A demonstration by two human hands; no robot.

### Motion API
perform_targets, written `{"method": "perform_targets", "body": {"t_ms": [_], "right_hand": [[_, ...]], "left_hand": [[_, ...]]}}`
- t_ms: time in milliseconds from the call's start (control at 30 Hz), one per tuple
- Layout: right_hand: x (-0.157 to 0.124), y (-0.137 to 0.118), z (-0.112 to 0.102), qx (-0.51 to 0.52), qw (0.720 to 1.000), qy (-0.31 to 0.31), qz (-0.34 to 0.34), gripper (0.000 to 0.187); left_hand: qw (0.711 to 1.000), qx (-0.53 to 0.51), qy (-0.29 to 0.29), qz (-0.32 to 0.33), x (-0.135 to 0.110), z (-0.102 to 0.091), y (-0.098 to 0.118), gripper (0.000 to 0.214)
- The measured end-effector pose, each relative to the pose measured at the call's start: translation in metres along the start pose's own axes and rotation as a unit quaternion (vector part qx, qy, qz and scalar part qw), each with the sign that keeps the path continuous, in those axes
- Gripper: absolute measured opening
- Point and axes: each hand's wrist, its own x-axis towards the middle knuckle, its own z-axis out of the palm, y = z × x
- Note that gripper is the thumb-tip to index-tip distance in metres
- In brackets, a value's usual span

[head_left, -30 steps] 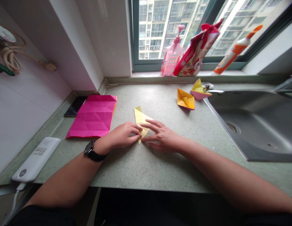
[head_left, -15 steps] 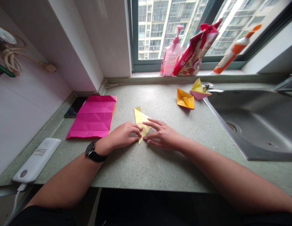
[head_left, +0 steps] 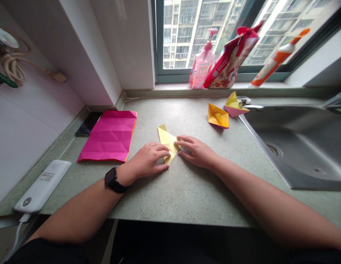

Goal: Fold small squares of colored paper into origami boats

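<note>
A folded piece of pale yellow paper (head_left: 165, 137) lies on the counter between my hands, with a narrow strip at its far end and a point toward me. My left hand (head_left: 150, 159), a black watch at its wrist, holds the near end of the paper, its fingertips on top and the thumb at the lower tip. At the right corner, the bent fingers of my right hand (head_left: 196, 151) grip the edge. Its fingertips cover that corner, so the fold under them is hidden.
Creased magenta sheets (head_left: 108, 137) lie left, partly over a dark phone (head_left: 88, 124). A white power bank (head_left: 43, 186) has a cable. Two folded paper boats, one orange (head_left: 217, 115) and one yellow-pink (head_left: 235, 106), stand beside the steel sink (head_left: 310, 146). Bottles and a red bag (head_left: 228, 60) line the sill.
My right hand has shifted from the middle and lower tip of the yellow paper to its right corner. My left hand has moved slightly right, its thumb now at the near tip.
</note>
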Motion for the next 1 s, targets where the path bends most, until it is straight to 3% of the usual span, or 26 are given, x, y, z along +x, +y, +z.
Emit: {"method": "perform_targets", "body": {"t_ms": [300, 500, 633, 800, 900, 1000], "right_hand": [[0.002, -0.004, -0.005, -0.021, 1.0, -0.003, -0.003, 0.033], [0.002, -0.004, -0.007, -0.023, 1.0, 0.017, -0.007, 0.024], [0.004, -0.009, -0.011, 0.024, 0.998, -0.011, -0.05, 0.025], [0.003, -0.022, -0.01, 0.125, 0.982, -0.034, -0.136, 0.03], [0.003, -0.019, -0.012, 0.145, 0.982, 0.037, -0.118, 0.032], [0.005, -0.002, -0.018, 0.1, 0.985, 0.135, -0.028, 0.033]], "left_hand": [[0.999, 0.024, -0.023, 0.008, -0.002, 0.001, 0.002, 0.037], [0.997, 0.069, 0.023, -0.04, -0.001, 0.004, -0.011, 0.034], [0.99, 0.103, 0.059, -0.073, 0.0, 0.003, -0.018, 0.03], [0.985, 0.127, 0.055, -0.105, 0.0, -0.002, -0.013, 0.027], [0.985, 0.118, 0.049, -0.115, 0.001, -0.003, -0.009, 0.024], [0.986, 0.11, 0.043, -0.12, 0.0, -0.001, -0.007, 0.023]]}}
